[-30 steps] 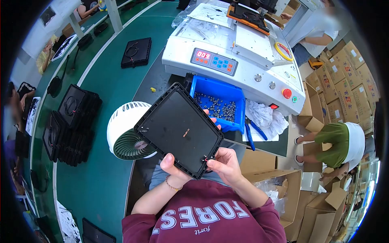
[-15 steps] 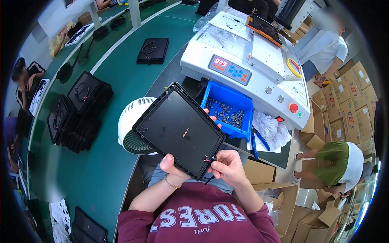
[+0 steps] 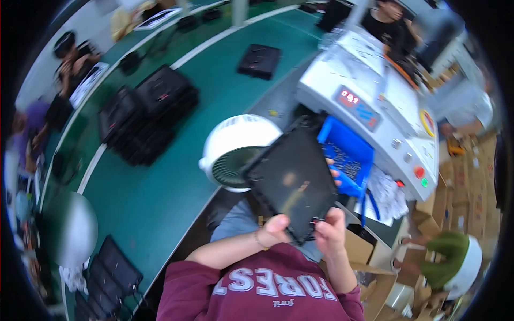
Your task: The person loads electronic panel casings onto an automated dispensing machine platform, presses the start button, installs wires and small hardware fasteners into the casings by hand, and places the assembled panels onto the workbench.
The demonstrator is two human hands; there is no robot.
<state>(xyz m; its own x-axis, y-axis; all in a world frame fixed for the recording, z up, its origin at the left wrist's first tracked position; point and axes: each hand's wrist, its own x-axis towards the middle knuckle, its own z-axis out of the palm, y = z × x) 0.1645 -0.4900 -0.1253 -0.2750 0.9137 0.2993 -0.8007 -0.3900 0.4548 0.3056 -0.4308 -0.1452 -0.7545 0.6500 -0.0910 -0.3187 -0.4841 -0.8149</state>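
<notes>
A black rectangular panel (image 3: 292,184) with a raised rim is held tilted in front of the maroon shirt. My left hand (image 3: 274,229) grips its lower left edge, thumb on the near side, with fingertips showing past the right edge. My right hand (image 3: 332,231) is closed at the lower right corner, where small wires show faintly. Behind the panel's left side is a white round fan (image 3: 241,131). A blue bin (image 3: 364,155) of small metal parts lies just beyond its right side. The picture is blurred by motion.
Black panels are stacked (image 3: 166,96) on the green table (image 3: 160,187), one lies farther back (image 3: 259,60), more at lower left (image 3: 115,267). A white machine (image 3: 342,69), blue-handled pliers (image 3: 370,206) and cardboard boxes (image 3: 358,246) are at right. People are around.
The view has swung left, so the table, fan and machine appear farther right. The panel remains in both hands, and looks tilted more steeply. My right hand stays at its lower right corner.
</notes>
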